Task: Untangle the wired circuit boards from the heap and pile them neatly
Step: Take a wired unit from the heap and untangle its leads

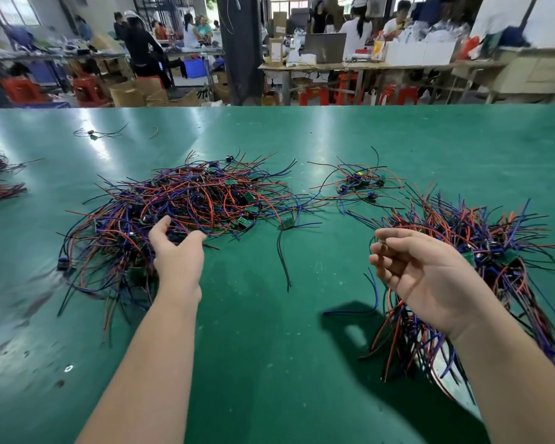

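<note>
A big tangled heap (186,203) of small green circuit boards with red, blue and black wires lies left of centre on the green table (269,347). My left hand (177,251) reaches over the heap's near edge, thumb and fingers spread, holding nothing. At the right, a second pile (481,251) of wired boards lies with its wires fanned outward. My right hand (420,270) hovers above that pile's left side, palm up, fingers loosely curled and empty. One loose board (287,223) with black wires lies between the two.
A small cluster of several wired boards (359,182) lies behind the right pile. More wire bundles (0,190) sit at the left table edge, and a stray wired board (92,133) at the far left. Behind the table are workbenches, boxes, red stools and people.
</note>
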{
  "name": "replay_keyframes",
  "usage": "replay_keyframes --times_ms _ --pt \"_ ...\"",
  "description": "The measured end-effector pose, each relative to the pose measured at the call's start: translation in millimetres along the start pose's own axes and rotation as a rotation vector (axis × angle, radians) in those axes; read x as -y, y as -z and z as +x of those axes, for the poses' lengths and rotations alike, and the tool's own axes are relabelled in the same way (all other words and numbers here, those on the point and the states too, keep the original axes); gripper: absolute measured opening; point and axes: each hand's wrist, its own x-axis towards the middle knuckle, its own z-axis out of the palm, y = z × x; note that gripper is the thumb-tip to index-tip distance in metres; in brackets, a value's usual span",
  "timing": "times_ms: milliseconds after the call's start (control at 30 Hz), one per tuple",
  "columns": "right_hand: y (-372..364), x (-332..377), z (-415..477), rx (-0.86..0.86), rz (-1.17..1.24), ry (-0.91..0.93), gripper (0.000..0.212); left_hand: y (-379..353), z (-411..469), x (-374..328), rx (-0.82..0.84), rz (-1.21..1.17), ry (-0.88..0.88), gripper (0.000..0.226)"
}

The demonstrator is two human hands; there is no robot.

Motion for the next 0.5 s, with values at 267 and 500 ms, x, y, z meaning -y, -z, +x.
replay_keyframes --times_ms 267,500 --pt "-2.5 -0.9 -1.5 0.01 0.004 -0.007 0.02 6.8 12.2 -4.0 0.028 -0.284 0.241 0.006" --pt "-3.9 -1.7 -2.3 0.02 -0.001 -0.032 0.019 -7.6 -34.1 -12.5 0.005 -0.094 -0.462 0.013"
